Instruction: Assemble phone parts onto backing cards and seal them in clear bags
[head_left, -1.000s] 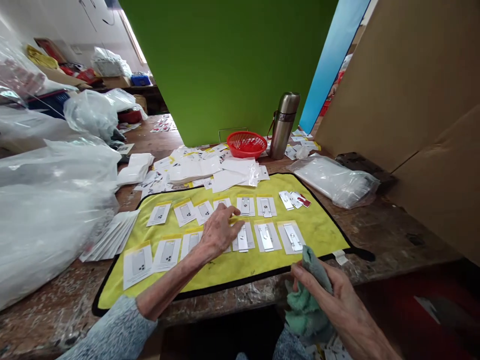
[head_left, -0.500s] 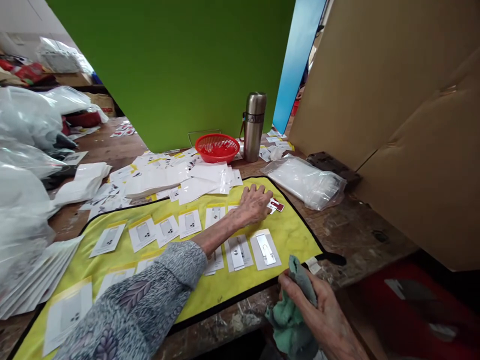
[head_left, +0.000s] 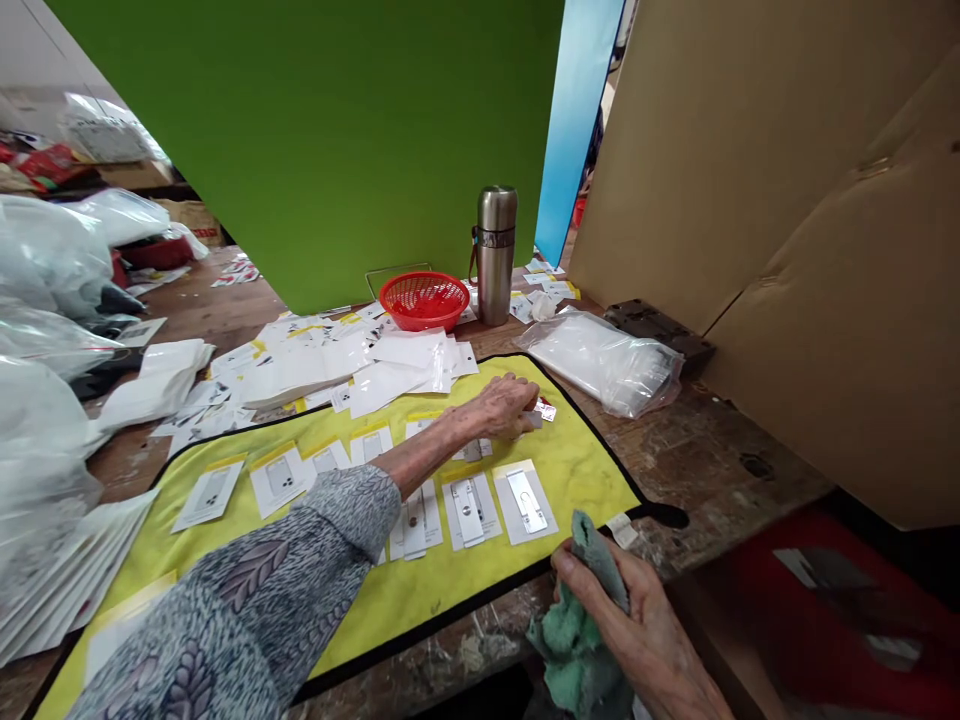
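My left hand [head_left: 502, 404] reaches across the yellow mat [head_left: 577, 460] to its far right part, fingers curled down on small cards [head_left: 541, 411] lying there. What it grips is hidden under the fingers. Two rows of white cards with metal pieces [head_left: 525, 501] lie on the mat below my forearm. My right hand [head_left: 630, 625] is at the table's near edge, closed on a crumpled green cloth [head_left: 581, 630].
A red basket [head_left: 424, 299] and a steel flask [head_left: 495, 254] stand behind the mat before a green board. Loose white packets [head_left: 360, 358] lie by them. A clear bag [head_left: 604, 360] rests at right beside cardboard sheets [head_left: 787, 220]. Large plastic bags [head_left: 45, 330] crowd the left.
My left hand went from the middle of the mat to the small cards at its far right and curled its fingers on them. My right hand kept the cloth.
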